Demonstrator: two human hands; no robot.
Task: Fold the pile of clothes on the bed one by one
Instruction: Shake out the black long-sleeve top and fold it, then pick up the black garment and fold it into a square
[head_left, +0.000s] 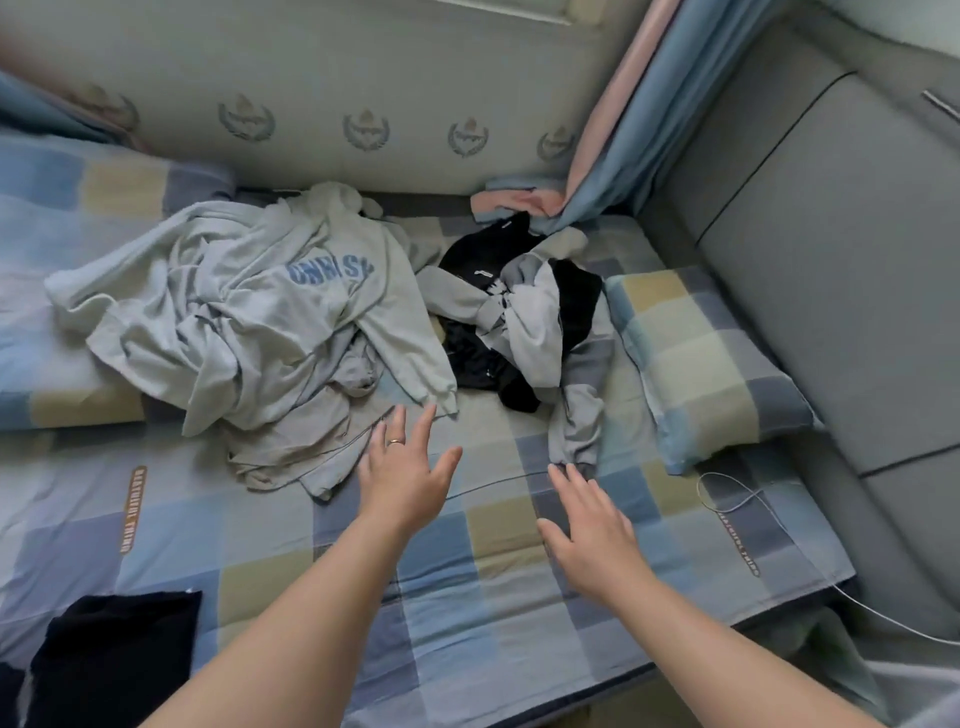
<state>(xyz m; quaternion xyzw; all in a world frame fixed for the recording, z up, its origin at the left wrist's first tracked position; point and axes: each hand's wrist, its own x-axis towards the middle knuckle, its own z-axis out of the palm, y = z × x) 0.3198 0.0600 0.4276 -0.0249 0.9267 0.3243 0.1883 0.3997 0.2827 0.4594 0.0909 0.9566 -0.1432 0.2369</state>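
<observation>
Overhead, head view: the bed (467, 597), under a checked sheet, carries the pile in two heaps toward its far edge; a pale grey sweatshirt (270, 312) with blue lettering sprawls left of centre, one sleeve trailing toward the near edge; black and grey garments (519, 312) lie tangled just beside it toward the far right corner, a grey limb (574, 431) of cloth reaching nearward. Left hand (402, 480), wearing a ring (395, 442), is held over the sheet with fingers straight and spread wide, holding nothing, tips just short of the sweatshirt's cuff; right hand (592, 525) is likewise flat and empty, fingers straight and closer together, tips at the grey limb's hem, contact uncertain. Judgement: both hands reach to draw one garment onto the bare middle of the bed, where it can be flattened. A dark folded garment (114, 660) rests at the near left corner, probably set aside as finished; a pillow (711, 358) lies along the right edge.
</observation>
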